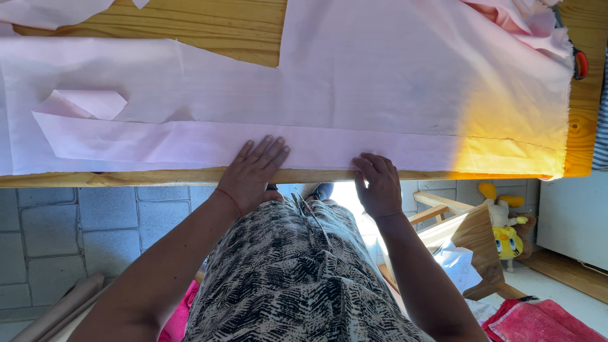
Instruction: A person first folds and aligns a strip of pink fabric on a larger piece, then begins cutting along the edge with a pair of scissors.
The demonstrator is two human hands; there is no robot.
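Black-and-white patterned fabric of the person's garment (297, 278) fills the lower centre of the frame, nearest the lens. Both forearms extend upward from it to the near edge of a wooden table (190, 176). The left hand (251, 174) is laid flat with fingers spread and extended on a sheet of pale pink cloth (354, 82); nothing is gripped. A thin red thread is seen at that wrist. The right hand (379, 185) is set just right of centre, fingers curled over the table edge and pressed on the cloth's folded hem — no pinch can be made out.

The pink cloth is spread across nearly the whole tabletop, smooth and matte, with a long folded strip (158, 142) along the near edge and a small turned-up flap (85, 103) at mid left. A rectangular cut-out at top centre exposes bare pine boards. Warm sunlight tints the cloth yellow at the right edge. A red-and-black object (580, 64) lies at the far right table edge; its kind cannot be told.

Below the table, grey floor tiles (76, 221) are shown at left, a wooden chair (468, 237) and a yellow plush toy (503, 231) at lower right, and a pink towel (538, 320) in the bottom right corner.
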